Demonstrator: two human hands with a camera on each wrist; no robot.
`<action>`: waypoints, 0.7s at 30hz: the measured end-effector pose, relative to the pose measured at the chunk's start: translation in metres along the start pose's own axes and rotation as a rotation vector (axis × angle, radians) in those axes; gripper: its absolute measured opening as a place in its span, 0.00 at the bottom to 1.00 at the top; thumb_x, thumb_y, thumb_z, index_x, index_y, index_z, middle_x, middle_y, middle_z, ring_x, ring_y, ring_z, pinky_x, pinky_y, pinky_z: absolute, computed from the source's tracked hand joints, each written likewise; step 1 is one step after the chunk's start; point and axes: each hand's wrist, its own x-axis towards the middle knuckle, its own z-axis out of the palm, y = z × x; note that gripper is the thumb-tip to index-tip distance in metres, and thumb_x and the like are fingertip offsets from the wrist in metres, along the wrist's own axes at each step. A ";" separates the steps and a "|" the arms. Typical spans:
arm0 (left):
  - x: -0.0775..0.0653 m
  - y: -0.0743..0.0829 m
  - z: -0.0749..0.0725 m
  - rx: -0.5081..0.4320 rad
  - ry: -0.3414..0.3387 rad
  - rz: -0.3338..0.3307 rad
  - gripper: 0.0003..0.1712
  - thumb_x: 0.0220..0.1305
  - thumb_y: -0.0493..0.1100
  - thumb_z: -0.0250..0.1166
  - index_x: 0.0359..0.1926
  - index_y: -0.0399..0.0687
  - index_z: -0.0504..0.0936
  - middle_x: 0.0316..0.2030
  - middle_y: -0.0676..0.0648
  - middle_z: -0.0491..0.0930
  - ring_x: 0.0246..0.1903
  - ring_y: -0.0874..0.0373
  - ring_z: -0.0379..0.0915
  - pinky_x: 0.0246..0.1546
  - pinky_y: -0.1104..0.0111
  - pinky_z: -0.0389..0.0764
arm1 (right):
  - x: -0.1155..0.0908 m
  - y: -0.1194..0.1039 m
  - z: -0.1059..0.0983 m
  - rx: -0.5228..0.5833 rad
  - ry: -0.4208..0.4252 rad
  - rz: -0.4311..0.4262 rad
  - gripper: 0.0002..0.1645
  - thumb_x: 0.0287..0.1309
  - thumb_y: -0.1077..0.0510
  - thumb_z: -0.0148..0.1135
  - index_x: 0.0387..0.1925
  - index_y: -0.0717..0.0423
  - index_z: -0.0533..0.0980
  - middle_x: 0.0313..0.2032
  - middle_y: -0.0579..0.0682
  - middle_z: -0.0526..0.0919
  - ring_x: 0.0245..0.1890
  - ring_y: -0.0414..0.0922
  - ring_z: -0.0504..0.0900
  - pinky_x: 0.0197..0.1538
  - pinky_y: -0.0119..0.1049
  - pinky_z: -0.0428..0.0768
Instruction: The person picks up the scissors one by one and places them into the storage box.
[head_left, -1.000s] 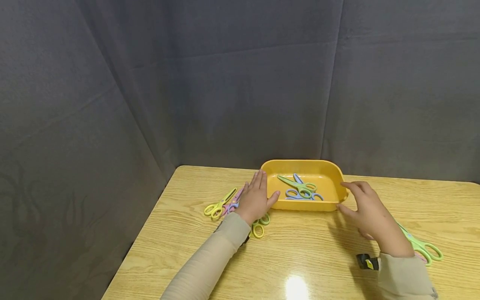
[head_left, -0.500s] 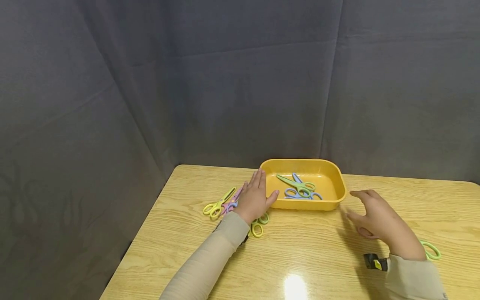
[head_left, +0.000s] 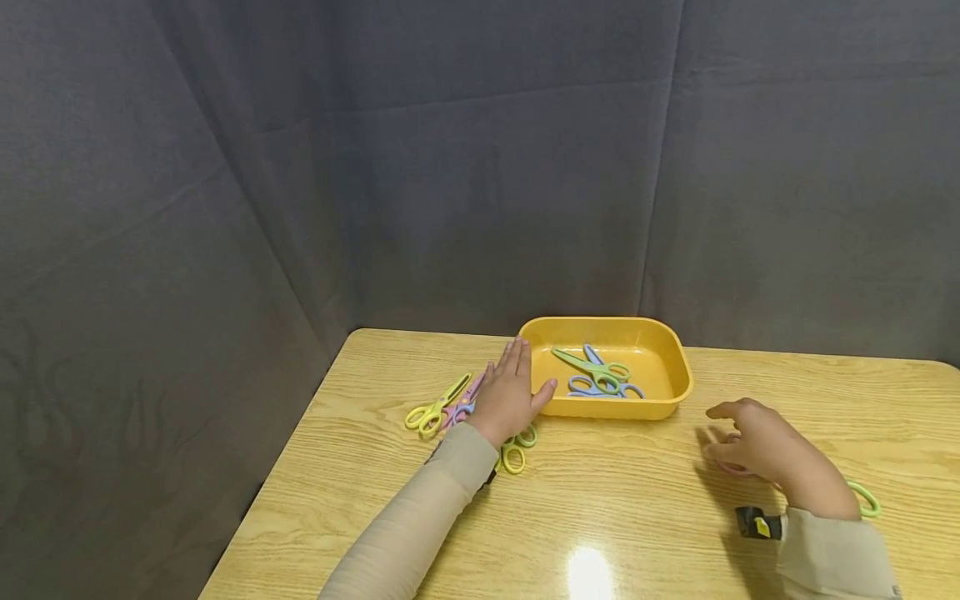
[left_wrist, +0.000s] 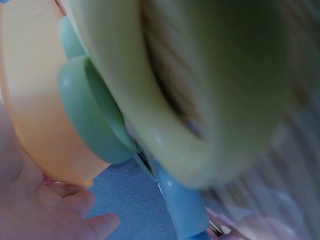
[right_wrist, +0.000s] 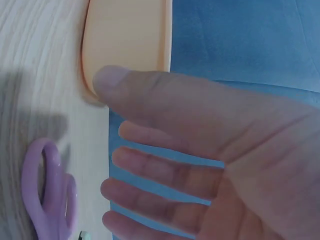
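Observation:
A yellow plastic tray [head_left: 611, 408] holds green scissors [head_left: 609, 383] lying across blue scissors [head_left: 581, 384]. Against the tray's left side rests my left hand [head_left: 504, 404], its fingers straight and thumb spread. The left wrist view shows that hand [left_wrist: 45, 215] beside the tray wall [left_wrist: 35, 85], with large scissor handles close to the camera. My right hand [head_left: 772, 450] hovers right of the tray with nothing held, fingers loosely extended in the right wrist view. Pink scissors [right_wrist: 47, 200] lie near it, mostly hidden by the hand in the head view.
Left of the tray lies a pile of scissors: yellow ones [head_left: 431, 414], pink ones [head_left: 468, 392] and others partly under the left hand. A green scissor handle [head_left: 866, 497] shows behind the right wrist. Dark grey cloth [head_left: 487, 167] stands behind the wooden table [head_left: 637, 500].
My right hand has let go of the tray's right end and moved right, toward the pink scissors. The left hand stays at the tray's left side.

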 end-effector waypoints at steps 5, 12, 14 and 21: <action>-0.001 0.000 -0.001 -0.004 0.004 0.006 0.47 0.78 0.67 0.41 0.80 0.38 0.45 0.80 0.40 0.44 0.79 0.47 0.38 0.75 0.48 0.50 | -0.001 0.004 0.002 0.023 -0.015 0.026 0.32 0.52 0.64 0.75 0.52 0.83 0.73 0.39 0.70 0.79 0.30 0.49 0.77 0.34 0.40 0.77; 0.001 0.001 0.000 0.006 0.002 -0.001 0.47 0.78 0.67 0.41 0.80 0.38 0.46 0.80 0.40 0.43 0.79 0.49 0.36 0.75 0.48 0.50 | 0.000 0.012 0.005 0.026 -0.035 0.074 0.33 0.49 0.62 0.77 0.50 0.83 0.74 0.37 0.66 0.82 0.38 0.55 0.81 0.44 0.53 0.82; 0.001 0.001 0.000 0.006 0.007 0.001 0.47 0.78 0.67 0.41 0.80 0.37 0.46 0.80 0.40 0.44 0.79 0.49 0.37 0.75 0.48 0.50 | 0.000 0.014 0.006 0.024 -0.031 0.072 0.33 0.48 0.62 0.77 0.49 0.83 0.75 0.38 0.67 0.82 0.40 0.57 0.81 0.45 0.56 0.82; 0.001 0.001 0.000 -0.001 0.012 0.003 0.47 0.78 0.66 0.42 0.80 0.37 0.47 0.80 0.40 0.44 0.79 0.47 0.38 0.75 0.48 0.51 | -0.001 0.018 0.007 0.028 -0.021 0.070 0.30 0.49 0.64 0.76 0.48 0.83 0.75 0.31 0.55 0.78 0.35 0.52 0.76 0.42 0.50 0.79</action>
